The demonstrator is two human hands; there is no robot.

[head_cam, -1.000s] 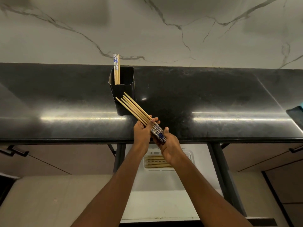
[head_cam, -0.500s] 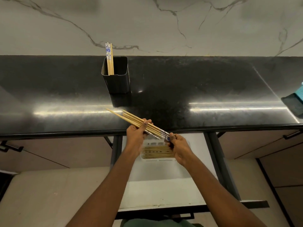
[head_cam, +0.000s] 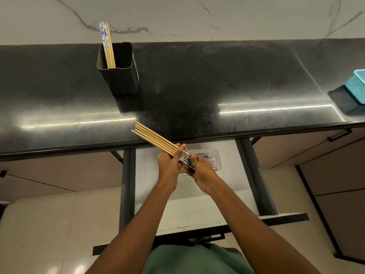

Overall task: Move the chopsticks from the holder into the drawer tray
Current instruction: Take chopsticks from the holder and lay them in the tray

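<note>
Both hands grip a bundle of several bamboo chopsticks (head_cam: 156, 139) with blue-and-white patterned ends. My left hand (head_cam: 170, 165) holds its middle and my right hand (head_cam: 199, 169) holds the patterned ends. The bundle slants up-left over the counter's front edge, above the open drawer (head_cam: 199, 200). A clear tray (head_cam: 216, 159) in the drawer holds more chopsticks, partly hidden by my hands. The black square holder (head_cam: 120, 74) stands on the counter at the back left with a few chopsticks (head_cam: 107, 45) leaning in its left corner.
The black stone counter (head_cam: 217, 80) runs the whole width, with a marble wall behind. A turquoise basket (head_cam: 357, 86) sits at its right edge. Closed cabinet fronts flank the open drawer. My green clothing shows at the bottom.
Both hands have carried the bundle down and toward me, from beside the holder to above the drawer tray. The camera has tilted down, showing more of the drawer.
</note>
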